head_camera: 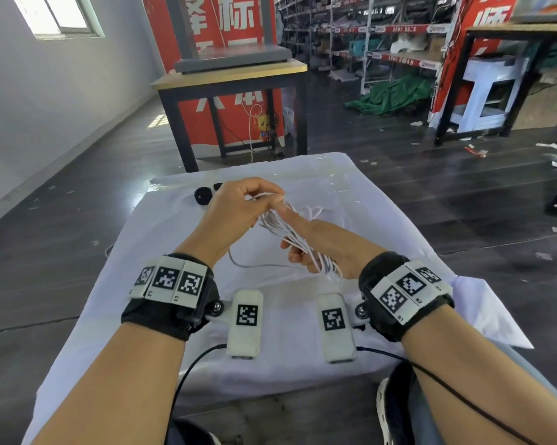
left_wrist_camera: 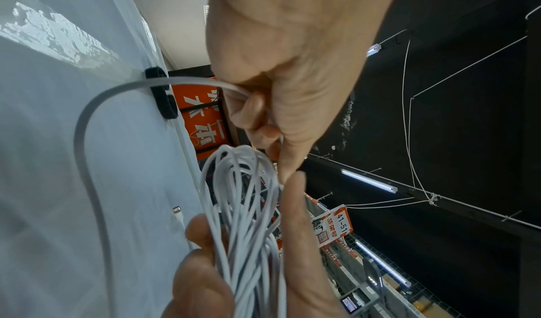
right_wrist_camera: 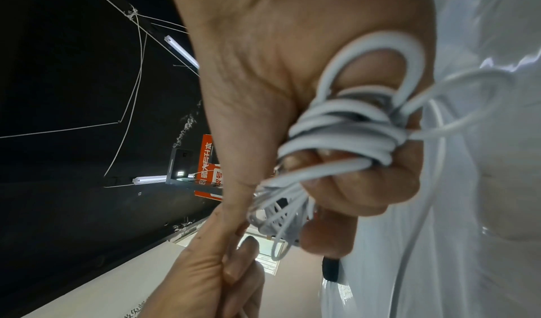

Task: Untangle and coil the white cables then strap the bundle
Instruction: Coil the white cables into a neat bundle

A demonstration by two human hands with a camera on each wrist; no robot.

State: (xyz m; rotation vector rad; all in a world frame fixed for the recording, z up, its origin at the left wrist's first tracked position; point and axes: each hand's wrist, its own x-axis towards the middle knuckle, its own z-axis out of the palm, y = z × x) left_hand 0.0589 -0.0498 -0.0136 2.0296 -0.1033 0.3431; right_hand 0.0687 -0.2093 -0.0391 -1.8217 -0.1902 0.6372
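White cables (head_camera: 290, 232) above white-clothed table (head_camera: 383, 220)

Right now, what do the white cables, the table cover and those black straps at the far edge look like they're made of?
White cables: smooth, rubbery plastic jacket, slightly matte; they bend in soft loops without kinking.
Table cover: thin white cloth by its folds, apparently under a clear film, given the glossy wrinkled glare.
Black straps: fuzzy woven fabric, likely hook-and-loop; texture too small to confirm.

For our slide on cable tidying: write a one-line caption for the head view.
Right hand grips the coiled white cables while the left hand pinches a strand above the white cloth.
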